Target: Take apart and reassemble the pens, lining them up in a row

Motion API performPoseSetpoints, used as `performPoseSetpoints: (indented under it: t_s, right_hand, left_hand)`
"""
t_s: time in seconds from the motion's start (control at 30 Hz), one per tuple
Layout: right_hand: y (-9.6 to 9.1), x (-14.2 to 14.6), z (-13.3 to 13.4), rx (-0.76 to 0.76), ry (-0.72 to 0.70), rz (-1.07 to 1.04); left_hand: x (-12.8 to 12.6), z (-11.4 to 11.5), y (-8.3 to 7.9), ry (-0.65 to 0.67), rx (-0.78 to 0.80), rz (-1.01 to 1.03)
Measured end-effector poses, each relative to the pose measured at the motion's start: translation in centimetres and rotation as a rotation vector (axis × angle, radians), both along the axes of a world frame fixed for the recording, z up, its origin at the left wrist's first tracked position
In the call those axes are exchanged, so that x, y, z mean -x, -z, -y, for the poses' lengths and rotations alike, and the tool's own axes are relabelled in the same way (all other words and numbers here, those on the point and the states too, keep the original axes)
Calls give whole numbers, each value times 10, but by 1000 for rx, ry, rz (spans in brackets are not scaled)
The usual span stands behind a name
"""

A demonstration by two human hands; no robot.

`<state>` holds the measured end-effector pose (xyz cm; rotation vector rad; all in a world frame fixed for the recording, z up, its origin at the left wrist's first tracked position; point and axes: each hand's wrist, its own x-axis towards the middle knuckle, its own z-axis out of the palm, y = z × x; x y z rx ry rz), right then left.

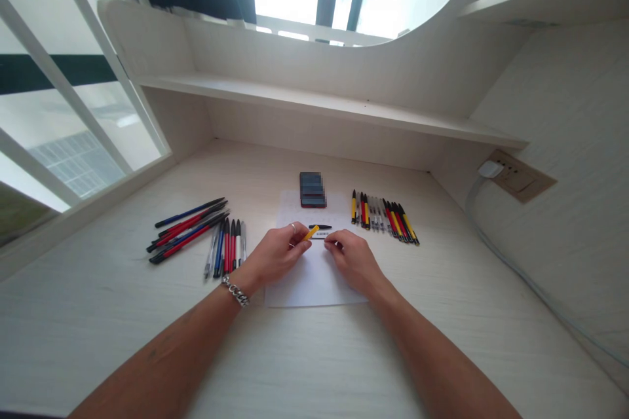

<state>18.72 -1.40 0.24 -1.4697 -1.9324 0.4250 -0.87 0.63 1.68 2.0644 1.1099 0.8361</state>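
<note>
Over the white paper point(314, 281), my left hand point(280, 252) is closed around a yellow pen barrel point(311, 233), which tilts up to the right. My right hand point(352, 258) faces it, thumb and fingertips pinched together at the end of a thin dark rod point(318, 239) that looks like a pen refill. Its far end reaches toward my left fingertips; whether it touches them I cannot tell. Just beyond my fingers lies a black pen part point(320, 227) on the paper, with a small printed mark below it.
A phone point(312, 190) lies at the paper's far edge. Capped pens point(189, 232) and a row of upright-laid pens point(230, 245) are to the left. Yellow, red and clear pens point(383, 215) line the right. A shelf point(319, 101) spans the back; a cable point(511, 262) hangs right.
</note>
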Motion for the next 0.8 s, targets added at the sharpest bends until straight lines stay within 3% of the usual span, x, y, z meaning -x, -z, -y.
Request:
performPoseSetpoints:
  t_s: [0.2,0.5,0.8]
  right_hand:
    - [-16,-7,10,-10,30,-344]
    - [-16,-3,15,-70,-45,-277]
    - [-17,-3,13,17,-80,-371]
  left_hand:
    - [-2,3,0,12,-68,-132]
    - [-4,5,1,66,-120,-200]
    - [-6,8,-3,79,-89,-167]
